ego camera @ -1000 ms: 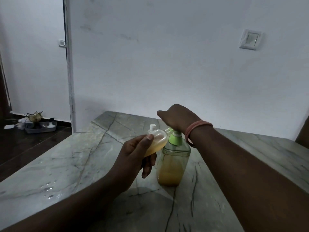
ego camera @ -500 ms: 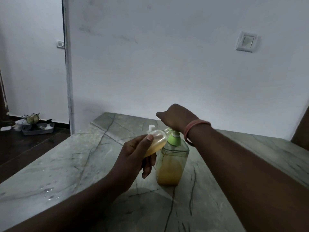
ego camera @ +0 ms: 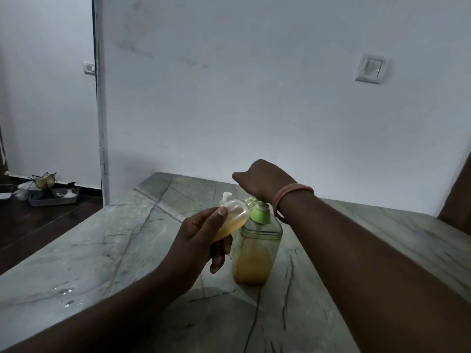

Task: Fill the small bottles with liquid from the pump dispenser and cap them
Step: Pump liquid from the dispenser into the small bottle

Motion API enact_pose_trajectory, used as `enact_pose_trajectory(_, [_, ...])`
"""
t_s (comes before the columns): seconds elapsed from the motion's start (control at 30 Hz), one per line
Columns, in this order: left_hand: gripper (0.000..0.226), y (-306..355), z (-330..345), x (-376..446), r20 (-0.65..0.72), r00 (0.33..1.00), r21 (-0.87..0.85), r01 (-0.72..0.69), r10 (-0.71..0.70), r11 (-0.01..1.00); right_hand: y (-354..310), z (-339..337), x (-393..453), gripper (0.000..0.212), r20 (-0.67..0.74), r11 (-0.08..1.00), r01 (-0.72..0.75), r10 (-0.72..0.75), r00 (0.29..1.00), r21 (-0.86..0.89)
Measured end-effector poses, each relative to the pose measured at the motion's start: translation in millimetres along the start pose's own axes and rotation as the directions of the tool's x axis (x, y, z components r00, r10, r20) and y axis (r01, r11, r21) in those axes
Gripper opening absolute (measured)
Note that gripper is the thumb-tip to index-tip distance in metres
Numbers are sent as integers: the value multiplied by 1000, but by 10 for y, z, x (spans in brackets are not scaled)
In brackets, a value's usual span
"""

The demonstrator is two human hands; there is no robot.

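A clear pump dispenser (ego camera: 254, 253) with a green collar stands upright on the marble table (ego camera: 107, 253), about half full of yellow-orange liquid. My right hand (ego camera: 262, 180) rests on top of its pump head, palm down, hiding the nozzle. My left hand (ego camera: 201, 238) holds a small clear bottle (ego camera: 233, 217) tilted against the dispenser's left shoulder. The small bottle holds yellow liquid in its lower part, and its white neck points up and away. A pink band circles my right wrist.
Water drops (ego camera: 67, 295) lie on the table near its left edge. A white wall with a switch plate (ego camera: 370, 68) stands just behind the table. On the dark floor at far left sits a grey tray (ego camera: 53, 197) with small items.
Both hands stay on the same things. My right hand has lifted slightly above the pump head, and the view has shifted a little.
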State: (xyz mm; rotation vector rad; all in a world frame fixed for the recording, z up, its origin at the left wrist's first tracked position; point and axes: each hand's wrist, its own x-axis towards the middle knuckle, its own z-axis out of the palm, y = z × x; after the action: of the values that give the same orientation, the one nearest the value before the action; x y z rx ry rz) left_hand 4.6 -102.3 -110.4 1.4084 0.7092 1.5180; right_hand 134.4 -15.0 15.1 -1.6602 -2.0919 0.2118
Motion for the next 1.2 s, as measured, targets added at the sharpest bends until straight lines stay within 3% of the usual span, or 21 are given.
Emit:
enact_pose_trajectory(0.1, [33,-11,-6,2,-1,1000,15,-12,12,1000,73,56,-32,37,43,992,-53,48,998,117])
enact_pose_trajectory(0.3, [37,-4,-10,-17,-2,1000,16,-4,4,1000,14,15,-29,32,77,998,-51,48,996,36])
enact_pose_trajectory(0.4, [34,7,9,-16,16,1000,2,-15,15,1000,-10,-26,-3,30,26,999,-19,20,999,-26])
enact_pose_trajectory(0.6, [37,-18,-18,-3,5,1000,8,-15,15,1000,69,81,-16,35,17,992,-58,56,998,115])
enact_pose_trajectory(0.83, [30,19,-3,-12,18,1000,-6,-18,18,1000,3,15,-7,32,82,999,-43,44,996,-6])
enact_pose_trajectory(0.93, [30,19,7,-22,15,1000,4,-17,17,1000,-43,-32,20,29,47,997,-8,11,999,-72])
enact_pose_trajectory(1.1, [31,-18,-14,7,15,999,2,-29,29,1000,75,69,3,36,54,985,-44,35,998,166])
enact_pose_trajectory(1.2, [31,-28,-24,9,11,1000,5,-27,27,1000,69,70,0,36,67,992,-46,38,997,121])
